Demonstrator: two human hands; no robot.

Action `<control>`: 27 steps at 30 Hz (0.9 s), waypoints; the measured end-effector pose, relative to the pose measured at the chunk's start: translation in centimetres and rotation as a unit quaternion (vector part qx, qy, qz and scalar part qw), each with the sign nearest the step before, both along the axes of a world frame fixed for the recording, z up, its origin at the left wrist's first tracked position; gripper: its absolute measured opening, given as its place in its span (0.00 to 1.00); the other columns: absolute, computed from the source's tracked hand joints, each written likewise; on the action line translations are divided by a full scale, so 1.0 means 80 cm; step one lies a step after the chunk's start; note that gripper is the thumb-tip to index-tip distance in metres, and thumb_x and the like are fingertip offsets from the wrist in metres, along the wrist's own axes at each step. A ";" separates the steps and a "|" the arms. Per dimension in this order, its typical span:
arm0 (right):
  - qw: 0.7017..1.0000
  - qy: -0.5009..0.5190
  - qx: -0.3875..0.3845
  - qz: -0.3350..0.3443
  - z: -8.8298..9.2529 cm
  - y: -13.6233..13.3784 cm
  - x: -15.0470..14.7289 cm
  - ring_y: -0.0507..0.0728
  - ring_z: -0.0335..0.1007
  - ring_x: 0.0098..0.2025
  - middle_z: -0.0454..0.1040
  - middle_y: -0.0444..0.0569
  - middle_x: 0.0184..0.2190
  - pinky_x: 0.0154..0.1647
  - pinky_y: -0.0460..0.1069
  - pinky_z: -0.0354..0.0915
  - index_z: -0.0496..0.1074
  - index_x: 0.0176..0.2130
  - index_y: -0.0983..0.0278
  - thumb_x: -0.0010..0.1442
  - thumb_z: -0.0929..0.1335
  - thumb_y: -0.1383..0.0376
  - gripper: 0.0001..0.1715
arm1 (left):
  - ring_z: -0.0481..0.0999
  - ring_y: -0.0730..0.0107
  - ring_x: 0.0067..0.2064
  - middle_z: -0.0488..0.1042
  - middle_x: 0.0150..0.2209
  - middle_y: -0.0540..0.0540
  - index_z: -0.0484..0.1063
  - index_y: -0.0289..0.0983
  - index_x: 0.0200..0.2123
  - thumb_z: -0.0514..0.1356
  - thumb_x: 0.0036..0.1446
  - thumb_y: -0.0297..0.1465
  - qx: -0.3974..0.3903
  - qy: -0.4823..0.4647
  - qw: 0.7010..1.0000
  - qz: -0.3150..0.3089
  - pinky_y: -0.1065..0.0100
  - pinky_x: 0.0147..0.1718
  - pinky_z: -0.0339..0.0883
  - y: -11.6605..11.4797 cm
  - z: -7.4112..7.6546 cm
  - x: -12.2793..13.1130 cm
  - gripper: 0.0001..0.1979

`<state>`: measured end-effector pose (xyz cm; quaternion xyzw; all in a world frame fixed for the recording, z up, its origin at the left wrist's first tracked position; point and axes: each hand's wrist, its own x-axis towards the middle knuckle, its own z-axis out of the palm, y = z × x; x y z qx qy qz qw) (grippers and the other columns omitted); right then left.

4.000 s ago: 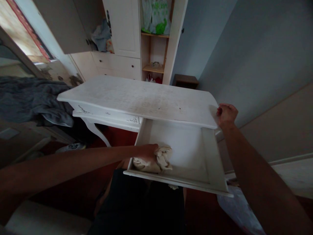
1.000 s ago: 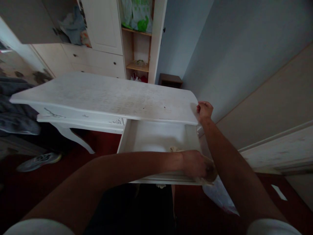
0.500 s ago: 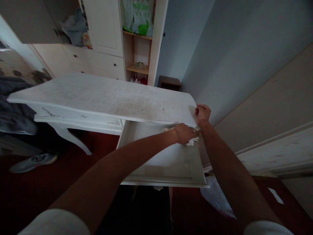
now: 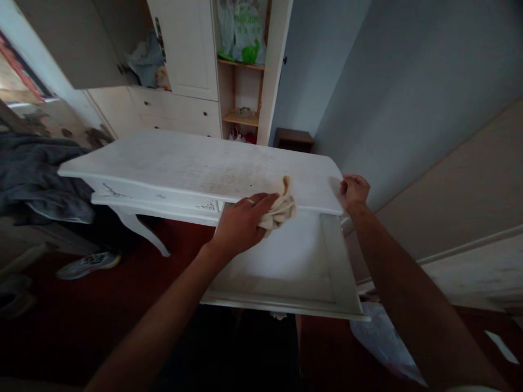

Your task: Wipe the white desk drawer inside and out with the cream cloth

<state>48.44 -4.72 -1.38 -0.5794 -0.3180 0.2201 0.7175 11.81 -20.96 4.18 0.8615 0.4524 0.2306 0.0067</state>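
Observation:
My left hand [image 4: 244, 220] grips a crumpled cream cloth [image 4: 281, 211] above the open drawer, near the front edge of the white table [image 4: 171, 158]. The drawer [image 4: 286, 267] is pulled out toward me, and its inside shows a pale bottom. Dark smudges mark the middle of the tabletop. At the table's right end, my right hand [image 4: 354, 189] rests by the edge with its fingers curled in; whether they hold anything is hidden.
Behind the table stand a white cabinet [image 4: 186, 51] and shelves with plastic bags [image 4: 247, 32]. Dark clothing [image 4: 36, 174] lies at the left, above a shoe [image 4: 89, 265]. A plastic bag [image 4: 379, 332] sits on the floor at the right.
My left hand has lifted the cloth from the drawer's back right corner and moved left. My right hand stays at the table's right end. The view has shifted slightly left.

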 end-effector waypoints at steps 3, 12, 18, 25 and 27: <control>1.000 -0.009 -0.002 -0.004 0.000 -0.001 0.000 0.46 0.58 0.17 0.66 0.37 0.16 0.14 0.39 0.57 0.71 0.25 0.62 0.51 0.70 0.71 0.07 | 0.73 0.54 0.60 0.70 0.66 0.46 0.62 0.45 0.68 0.56 0.54 0.25 0.033 -0.019 0.994 0.103 0.56 0.56 0.72 -0.013 -0.009 -0.064 0.36; 1.000 -0.022 0.005 -0.015 0.004 -0.009 -0.003 0.48 0.57 0.17 0.66 0.39 0.15 0.14 0.39 0.55 0.71 0.22 0.61 0.48 0.71 0.72 0.08 | 0.71 0.58 0.63 0.70 0.66 0.44 0.72 0.43 0.61 0.56 0.58 0.22 -0.054 -0.002 0.997 -0.048 0.52 0.61 0.64 -0.015 -0.022 -0.140 0.28; 0.999 -0.034 -0.008 -0.024 0.011 -0.017 -0.010 0.48 0.57 0.16 0.66 0.40 0.15 0.13 0.40 0.54 0.69 0.20 0.61 0.48 0.71 0.74 0.11 | 0.75 0.63 0.58 0.78 0.58 0.50 0.78 0.51 0.55 0.60 0.58 0.23 -0.190 -0.065 0.961 -0.190 0.57 0.59 0.66 -0.071 -0.014 -0.139 0.24; 0.997 -0.038 -0.046 -0.040 0.020 -0.024 -0.019 0.48 0.58 0.18 0.66 0.39 0.16 0.18 0.44 0.56 0.70 0.23 0.61 0.52 0.67 0.78 0.14 | 0.78 0.62 0.52 0.81 0.53 0.45 0.78 0.48 0.55 0.59 0.59 0.25 -0.231 -0.187 0.948 -0.110 0.61 0.51 0.73 -0.130 -0.019 -0.185 0.22; 0.996 -0.044 -0.064 -0.051 0.023 -0.027 -0.024 0.48 0.58 0.19 0.65 0.38 0.16 0.21 0.45 0.56 0.70 0.24 0.62 0.54 0.67 0.78 0.13 | 0.79 0.60 0.52 0.81 0.53 0.45 0.78 0.47 0.56 0.58 0.57 0.24 -0.191 -0.193 0.962 -0.040 0.59 0.52 0.73 -0.126 -0.024 -0.198 0.25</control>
